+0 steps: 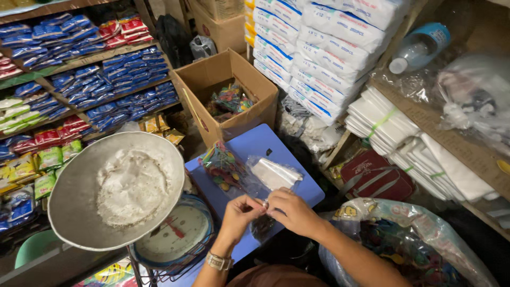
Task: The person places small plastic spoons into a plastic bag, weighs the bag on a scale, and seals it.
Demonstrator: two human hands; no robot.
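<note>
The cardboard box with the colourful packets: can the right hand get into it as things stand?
Probably yes. The cardboard box is open-topped, and only low bags on the blue board lie between. But the right hand is pinching a small bag with the left hand.

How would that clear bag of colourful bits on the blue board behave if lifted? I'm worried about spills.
The clear bag looks thin and slumped, so probably floppy. Its loose small pieces would likely shift and sag downward. Whether its mouth is sealed cannot be told, so spilling seems possible.

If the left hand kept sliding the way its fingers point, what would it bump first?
Probably the right hand: the left hand points straight at it, fingertips almost meeting around a small clear plastic bag.
</note>
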